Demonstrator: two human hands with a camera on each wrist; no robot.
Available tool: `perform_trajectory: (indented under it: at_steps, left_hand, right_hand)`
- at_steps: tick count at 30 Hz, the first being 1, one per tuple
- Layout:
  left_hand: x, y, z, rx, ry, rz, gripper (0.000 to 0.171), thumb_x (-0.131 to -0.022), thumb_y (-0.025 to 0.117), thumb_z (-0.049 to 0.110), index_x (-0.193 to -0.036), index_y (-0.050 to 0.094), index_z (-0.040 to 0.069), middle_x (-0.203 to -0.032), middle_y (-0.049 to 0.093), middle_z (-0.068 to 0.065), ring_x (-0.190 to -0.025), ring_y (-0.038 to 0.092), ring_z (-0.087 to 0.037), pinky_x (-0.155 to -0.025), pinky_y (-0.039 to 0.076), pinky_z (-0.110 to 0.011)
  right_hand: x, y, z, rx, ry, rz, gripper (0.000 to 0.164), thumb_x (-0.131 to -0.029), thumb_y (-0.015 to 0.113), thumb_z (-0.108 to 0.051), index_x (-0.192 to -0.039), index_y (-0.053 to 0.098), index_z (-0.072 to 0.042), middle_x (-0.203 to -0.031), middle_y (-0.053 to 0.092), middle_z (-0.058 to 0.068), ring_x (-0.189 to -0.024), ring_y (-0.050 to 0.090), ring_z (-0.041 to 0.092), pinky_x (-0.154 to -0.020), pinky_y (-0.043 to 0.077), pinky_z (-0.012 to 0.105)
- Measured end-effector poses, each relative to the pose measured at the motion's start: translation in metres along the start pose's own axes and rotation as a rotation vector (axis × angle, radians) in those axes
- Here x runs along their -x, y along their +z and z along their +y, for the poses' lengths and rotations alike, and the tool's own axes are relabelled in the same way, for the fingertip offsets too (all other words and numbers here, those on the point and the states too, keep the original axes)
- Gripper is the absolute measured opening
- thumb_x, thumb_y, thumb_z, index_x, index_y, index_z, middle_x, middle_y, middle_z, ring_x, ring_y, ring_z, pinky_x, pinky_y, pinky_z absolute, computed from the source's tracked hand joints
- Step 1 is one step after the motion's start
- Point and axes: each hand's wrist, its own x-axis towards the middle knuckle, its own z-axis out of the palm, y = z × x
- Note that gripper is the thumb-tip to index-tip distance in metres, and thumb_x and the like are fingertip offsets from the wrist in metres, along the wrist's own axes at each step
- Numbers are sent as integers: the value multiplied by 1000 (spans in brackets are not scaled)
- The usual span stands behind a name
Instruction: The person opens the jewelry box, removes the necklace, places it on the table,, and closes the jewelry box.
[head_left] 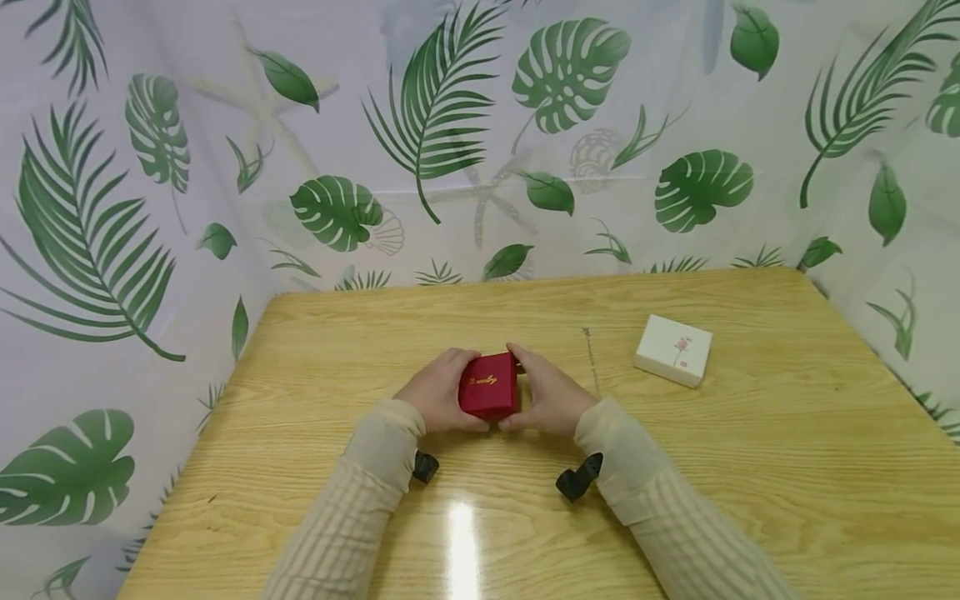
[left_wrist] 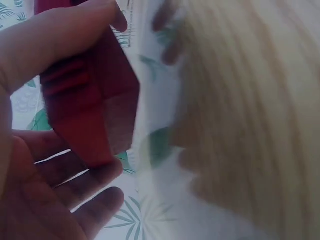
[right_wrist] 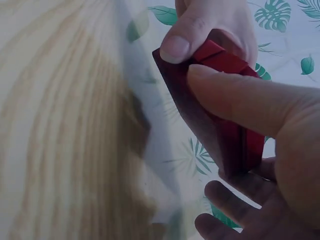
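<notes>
A small red box [head_left: 489, 385] with gold lettering on its top is held between both hands near the middle of the table. My left hand [head_left: 441, 393] grips its left side, thumb on the near face and fingers toward the far side. On the other side, my right hand [head_left: 553, 395] holds it the same way. Both thumbs press the near face of the red box [right_wrist: 220, 130] in the right wrist view. From below, the left wrist view shows the box's [left_wrist: 92, 107] underside above the tabletop. The box looks closed; its contents are hidden.
A thin silvery chain [head_left: 591, 354] lies on the wooden table [head_left: 337, 333] just beyond my right wrist. Farther right sits a white box [head_left: 675, 350] with a red flower print. A leaf-patterned cloth [head_left: 465, 225] hangs behind the table and at both sides.
</notes>
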Motion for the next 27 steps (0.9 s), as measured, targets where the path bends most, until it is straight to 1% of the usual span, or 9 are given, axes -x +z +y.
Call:
perform_trajectory:
  at_steps: [4, 8, 11, 13, 18, 23, 27]
  left_hand:
    - [0, 3, -1, -52, -27, -52, 101, -62, 89, 43, -142, 39, 5, -134, 49, -8, -118, 49, -21, -100, 42, -34]
    - [0, 5, 0, -83, -29, -75, 103, -63, 89, 44, -143, 38, 6, -135, 48, -8, -120, 47, -22, -101, 41, -35]
    - [-1, 6, 1, -97, -9, -77, 105, -62, 88, 46, -145, 36, 6, -138, 47, -8, -125, 44, -23, -103, 39, -36]
    - [-2, 7, 3, -101, 17, -72, 107, -62, 88, 47, -146, 36, 6, -138, 47, -8, -127, 43, -23, -104, 38, -36]
    - [-3, 10, 5, -102, 66, -55, 103, -64, 87, 48, -144, 38, 5, -133, 50, -6, -122, 46, -20, -103, 39, -33]
    - [-3, 12, 3, -76, 66, -40, 98, -65, 88, 43, -142, 39, 7, -133, 50, -4, -121, 46, -17, -102, 40, -32]
    - [-3, 11, 2, -53, 71, -37, 97, -65, 88, 41, -142, 40, 7, -133, 50, -4, -120, 47, -17, -101, 41, -32]
  right_hand:
    - [0, 3, 0, 45, 34, -48, 113, -70, 88, -25, -152, 14, 1, -149, 36, 14, -137, 34, 29, -112, 26, 45]
    - [0, 5, 1, 90, 58, -60, 112, -69, 88, -23, -151, 16, 3, -149, 36, 15, -138, 32, 30, -112, 26, 44]
    - [-1, 7, 2, 108, 67, -60, 112, -68, 89, -22, -151, 16, 3, -147, 38, 16, -137, 34, 31, -111, 27, 44]
    - [-1, 8, 3, 122, 62, -56, 112, -68, 89, -21, -151, 16, 3, -146, 40, 15, -136, 35, 31, -111, 27, 44]
    - [-2, 11, 4, 157, 44, -48, 112, -69, 89, -23, -151, 16, 2, -145, 40, 15, -135, 34, 32, -111, 28, 45]
    - [0, 12, 4, 161, 48, -56, 113, -71, 87, -27, -152, 13, 1, -149, 35, 16, -138, 30, 34, -111, 26, 46]
    - [1, 11, 2, 150, 41, -53, 114, -71, 87, -27, -152, 12, 1, -150, 33, 16, -138, 28, 34, -112, 25, 47]
